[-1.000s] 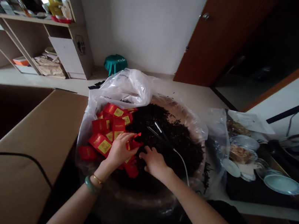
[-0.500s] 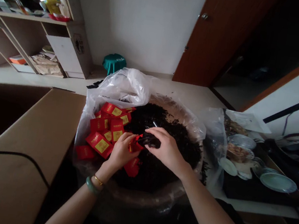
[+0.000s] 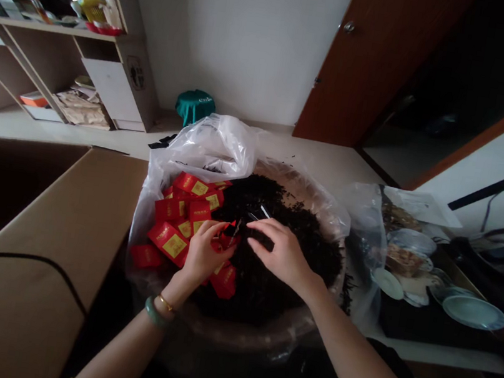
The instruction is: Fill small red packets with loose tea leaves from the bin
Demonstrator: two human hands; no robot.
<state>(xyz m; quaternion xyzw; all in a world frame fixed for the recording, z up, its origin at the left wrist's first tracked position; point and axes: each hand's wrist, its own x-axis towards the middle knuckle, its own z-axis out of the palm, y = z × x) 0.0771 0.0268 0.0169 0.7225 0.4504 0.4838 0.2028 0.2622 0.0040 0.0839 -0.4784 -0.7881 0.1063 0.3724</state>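
My left hand (image 3: 201, 252) is closed around a small red packet (image 3: 228, 241), its mouth turned up and to the right, with dark bits showing at the opening. Just right of that mouth is my right hand (image 3: 284, 252), thumb and fingers curved and apart. Dark dried leaves (image 3: 258, 300), which look like tea, lie heaped beneath both hands. A thin white stick-like piece (image 3: 265, 212) shows beside the right fingers; whether they touch it is unclear. Several red packets with yellow labels (image 3: 169, 241) are piled left of the leaves.
Clear plastic sheeting (image 3: 227, 144) lines the wide round container of leaves. An open cardboard box (image 3: 89, 202) stands on the left. Dishes and lidded bowls (image 3: 473, 310) sit at right. Behind are a teal-covered bin (image 3: 195, 106), shelves (image 3: 53, 30) and a brown door (image 3: 365, 67).
My right hand has drawn slightly away from the packet, and the dark clump between its fingers is no longer visible. Bits now show at the packet's mouth. The view has shifted slightly.
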